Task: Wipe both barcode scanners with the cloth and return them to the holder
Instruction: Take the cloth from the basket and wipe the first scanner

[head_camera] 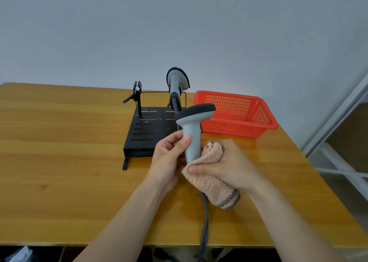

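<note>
My left hand (167, 158) grips the handle of a grey barcode scanner (192, 128) with a dark head, held upright above the table. My right hand (225, 166) holds a pink cloth (211, 184) wrapped around the lower end of that handle. The scanner's grey cable (205, 222) hangs down over the table's front edge. A second grey scanner (176, 82) sits in the right clip of the black holder (145, 132). The holder's left clip (137, 91) has nothing in it.
A red plastic basket (239, 114) stands to the right of the holder. The wooden table (59, 162) ends close in front and at the right, where a white shelf frame (338, 162) stands. A wall is behind.
</note>
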